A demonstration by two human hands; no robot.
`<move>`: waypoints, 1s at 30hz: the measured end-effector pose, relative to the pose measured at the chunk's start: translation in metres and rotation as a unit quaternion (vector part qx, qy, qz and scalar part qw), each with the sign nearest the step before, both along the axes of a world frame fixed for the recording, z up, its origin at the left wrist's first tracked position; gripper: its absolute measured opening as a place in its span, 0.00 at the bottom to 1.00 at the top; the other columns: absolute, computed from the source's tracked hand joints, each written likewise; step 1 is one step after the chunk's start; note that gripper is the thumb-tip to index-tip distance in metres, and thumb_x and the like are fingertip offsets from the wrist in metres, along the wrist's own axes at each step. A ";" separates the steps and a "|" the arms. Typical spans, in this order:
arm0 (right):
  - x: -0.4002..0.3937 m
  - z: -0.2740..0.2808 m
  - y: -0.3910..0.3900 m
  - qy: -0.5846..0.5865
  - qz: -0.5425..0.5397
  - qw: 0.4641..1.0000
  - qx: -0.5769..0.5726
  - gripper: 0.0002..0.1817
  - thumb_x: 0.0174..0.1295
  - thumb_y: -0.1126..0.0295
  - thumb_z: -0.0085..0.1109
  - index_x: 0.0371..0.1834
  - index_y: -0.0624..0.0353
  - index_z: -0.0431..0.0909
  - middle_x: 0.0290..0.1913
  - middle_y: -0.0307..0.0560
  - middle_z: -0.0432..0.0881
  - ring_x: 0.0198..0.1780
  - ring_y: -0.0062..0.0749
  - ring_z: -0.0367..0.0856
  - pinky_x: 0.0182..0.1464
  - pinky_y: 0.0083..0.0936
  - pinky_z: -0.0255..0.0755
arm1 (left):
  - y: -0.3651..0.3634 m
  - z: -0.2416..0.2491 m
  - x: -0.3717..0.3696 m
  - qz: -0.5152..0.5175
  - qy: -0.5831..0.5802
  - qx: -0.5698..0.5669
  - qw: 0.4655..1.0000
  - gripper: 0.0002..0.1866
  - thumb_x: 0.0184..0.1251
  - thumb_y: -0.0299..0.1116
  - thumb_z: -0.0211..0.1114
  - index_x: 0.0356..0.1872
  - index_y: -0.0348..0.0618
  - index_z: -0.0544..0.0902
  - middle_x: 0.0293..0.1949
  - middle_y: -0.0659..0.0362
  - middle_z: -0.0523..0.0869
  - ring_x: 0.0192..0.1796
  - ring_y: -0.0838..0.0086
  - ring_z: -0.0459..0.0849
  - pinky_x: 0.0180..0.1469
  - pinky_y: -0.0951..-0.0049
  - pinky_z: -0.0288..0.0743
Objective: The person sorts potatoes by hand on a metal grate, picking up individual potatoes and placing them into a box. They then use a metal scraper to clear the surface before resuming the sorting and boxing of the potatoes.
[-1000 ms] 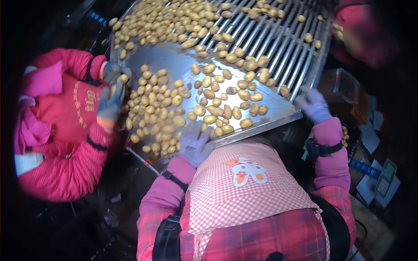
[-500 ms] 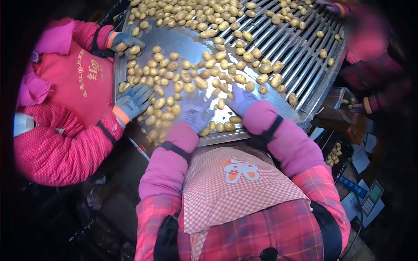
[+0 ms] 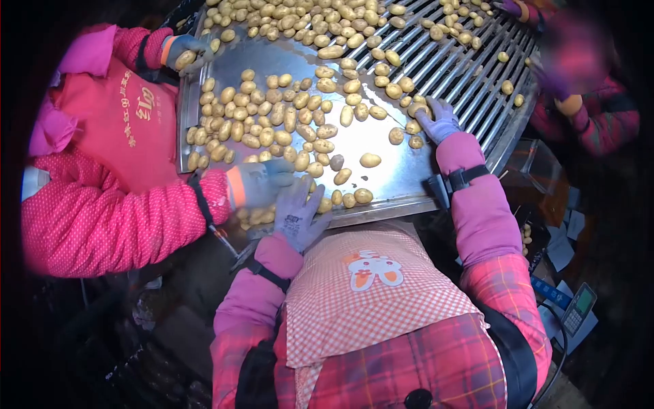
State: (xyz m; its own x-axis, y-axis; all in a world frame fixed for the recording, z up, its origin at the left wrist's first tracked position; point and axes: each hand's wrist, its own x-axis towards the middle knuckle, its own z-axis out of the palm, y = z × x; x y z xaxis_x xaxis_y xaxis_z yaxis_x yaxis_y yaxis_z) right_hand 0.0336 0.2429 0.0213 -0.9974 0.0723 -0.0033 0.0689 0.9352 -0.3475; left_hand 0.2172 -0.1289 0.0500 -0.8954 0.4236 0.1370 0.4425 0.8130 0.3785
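My left hand, in a grey-lilac glove, is open with fingers apart at the front edge of the metal tray. Small potatoes lie just beyond its fingertips. On the far right of the tray, beside the metal bars, my gloved right hand has its thumb and fingers around a potato. Two more potatoes lie close under that hand. A loose cluster of potatoes covers the tray's left half.
At the left, a co-worker's gloved hand nearly meets my left hand; their other hand holds a potato. Sloping metal bars carry scattered potatoes, with a heap at the back. Another person stands right. A handheld device lies below.
My right hand has moved right and away from me to the bars' edge. My left hand has drawn back to the front edge. Potatoes have shifted left, and the co-worker's near hand has come closer.
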 end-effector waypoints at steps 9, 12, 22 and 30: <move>0.046 0.040 -0.068 -0.061 0.048 0.992 0.100 0.31 0.57 0.44 0.57 0.58 0.52 0.77 0.52 0.56 0.79 0.55 0.50 0.77 0.59 0.43 0.68 | 0.007 -0.006 -0.001 0.010 0.013 -0.003 1.000 0.29 0.55 0.42 0.68 0.59 0.44 0.75 0.63 0.45 0.69 0.63 0.45 0.69 0.64 0.47 0.63; 0.041 0.037 -0.080 -0.008 0.067 0.993 0.094 0.31 0.56 0.45 0.57 0.60 0.49 0.75 0.54 0.55 0.78 0.57 0.50 0.76 0.59 0.44 0.68 | 0.006 -0.006 -0.002 0.007 0.016 -0.004 1.000 0.29 0.58 0.47 0.67 0.58 0.43 0.77 0.62 0.46 0.71 0.64 0.48 0.67 0.62 0.47 0.62; 0.020 0.049 -0.061 -0.052 -0.016 0.988 -0.146 0.22 0.53 0.55 0.63 0.48 0.55 0.80 0.44 0.57 0.83 0.48 0.49 0.83 0.50 0.39 0.76 | 0.005 -0.014 0.001 0.016 0.023 0.016 0.999 0.25 0.57 0.41 0.67 0.55 0.41 0.78 0.61 0.45 0.73 0.61 0.48 0.71 0.63 0.49 0.64; 0.082 0.052 0.060 -0.198 -0.052 0.973 0.106 0.27 0.58 0.56 0.57 0.60 0.53 0.75 0.50 0.64 0.82 0.51 0.57 0.82 0.53 0.43 0.76 | 0.010 -0.010 0.003 0.017 0.020 0.019 0.999 0.25 0.58 0.42 0.66 0.55 0.43 0.79 0.62 0.46 0.73 0.63 0.49 0.70 0.64 0.49 0.62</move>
State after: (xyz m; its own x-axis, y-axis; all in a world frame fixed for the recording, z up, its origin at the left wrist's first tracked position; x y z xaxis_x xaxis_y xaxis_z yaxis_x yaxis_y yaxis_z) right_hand 0.1156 0.3033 0.0735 -0.9082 0.2145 -0.3595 0.2569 0.9636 -0.0741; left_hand 0.2201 -0.1189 0.0404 -0.9026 0.3877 0.1873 0.4306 0.8132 0.3916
